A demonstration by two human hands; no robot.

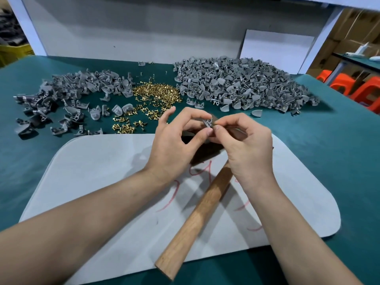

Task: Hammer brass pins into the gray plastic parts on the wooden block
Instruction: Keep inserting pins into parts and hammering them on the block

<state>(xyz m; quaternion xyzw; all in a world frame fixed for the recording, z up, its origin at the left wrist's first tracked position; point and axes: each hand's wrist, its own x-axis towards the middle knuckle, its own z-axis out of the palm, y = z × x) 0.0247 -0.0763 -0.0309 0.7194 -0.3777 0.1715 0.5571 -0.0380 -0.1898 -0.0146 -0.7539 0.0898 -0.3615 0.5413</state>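
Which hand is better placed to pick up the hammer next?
Right, probably. The hammer's wooden handle passes directly under the right hand, while the left hand sits off to its side. Both pinch the gray part, so the left could hold it alone.

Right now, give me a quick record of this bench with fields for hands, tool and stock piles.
left hand: pinches gray plastic part
right hand: fingertips pinch the same part
hammer: lies on gray mat, not gripped
brass pins: loose pile beyond the hands
left heap: gray parts, spread out
right heap: gray parts, larger
wooden block: dark shape under hands, mostly hidden
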